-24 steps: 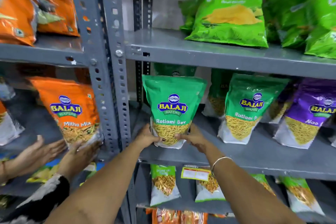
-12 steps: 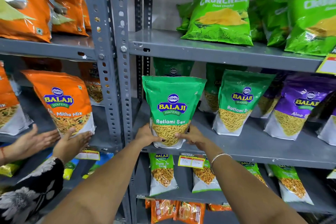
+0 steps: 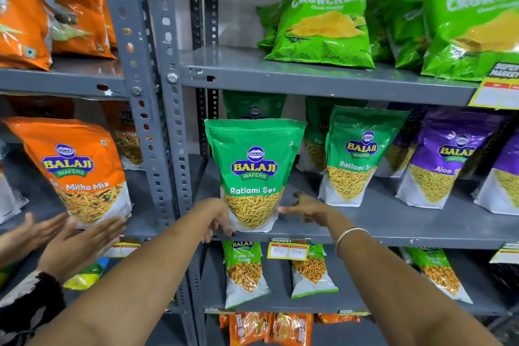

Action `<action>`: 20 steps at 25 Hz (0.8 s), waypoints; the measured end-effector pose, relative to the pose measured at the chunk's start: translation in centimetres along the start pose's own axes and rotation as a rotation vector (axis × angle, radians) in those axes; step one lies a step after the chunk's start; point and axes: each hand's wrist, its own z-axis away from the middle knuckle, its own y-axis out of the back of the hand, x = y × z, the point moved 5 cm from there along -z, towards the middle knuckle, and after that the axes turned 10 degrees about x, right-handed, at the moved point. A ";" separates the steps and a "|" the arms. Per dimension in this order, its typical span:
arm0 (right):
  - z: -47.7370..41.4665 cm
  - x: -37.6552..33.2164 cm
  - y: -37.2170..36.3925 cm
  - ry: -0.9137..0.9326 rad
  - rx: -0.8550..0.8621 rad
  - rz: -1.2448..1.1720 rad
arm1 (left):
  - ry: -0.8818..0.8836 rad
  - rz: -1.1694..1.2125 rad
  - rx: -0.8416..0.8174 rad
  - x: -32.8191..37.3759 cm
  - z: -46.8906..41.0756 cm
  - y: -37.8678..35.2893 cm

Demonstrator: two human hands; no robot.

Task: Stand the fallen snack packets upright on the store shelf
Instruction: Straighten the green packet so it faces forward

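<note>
A green Balaji Ratlami Sev packet (image 3: pixel 254 171) stands upright at the front edge of the middle grey shelf (image 3: pixel 393 230), just right of the steel upright. My left hand (image 3: pixel 217 219) is at the packet's lower left corner, fingers curled against it and over the shelf edge. My right hand (image 3: pixel 307 208) is beside the lower right corner with its fingers spread, only a fingertip near the packet. More Ratlami Sev packets (image 3: pixel 358 157) and purple Aloo Sev packets (image 3: pixel 446 160) stand upright to the right.
Another person's two hands (image 3: pixel 70 241) reach for an orange Mitha Mix packet (image 3: pixel 75 168) on the left rack. A perforated steel upright (image 3: pixel 157 121) divides the racks. Green Crunchem bags (image 3: pixel 323 28) lean on the shelf above. Smaller packets (image 3: pixel 244 272) and a price tag (image 3: pixel 288 251) are below.
My right hand has let go of the Ratlami Sev packet and spread open beside it. The packet stands in place. The other person's hands have moved closer to the orange packet.
</note>
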 end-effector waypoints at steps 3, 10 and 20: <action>-0.1 3.3 5.6 -0.114 0.044 0.200 | -0.044 -0.242 -0.204 4.3 1.3 -2.3; -4.7 10.5 18.1 -0.048 0.350 0.135 | -0.458 0.428 0.188 21.8 -0.1 -3.6; -10.3 10.1 20.3 0.290 -0.074 -0.390 | -0.393 0.936 0.433 28.2 -3.6 -4.4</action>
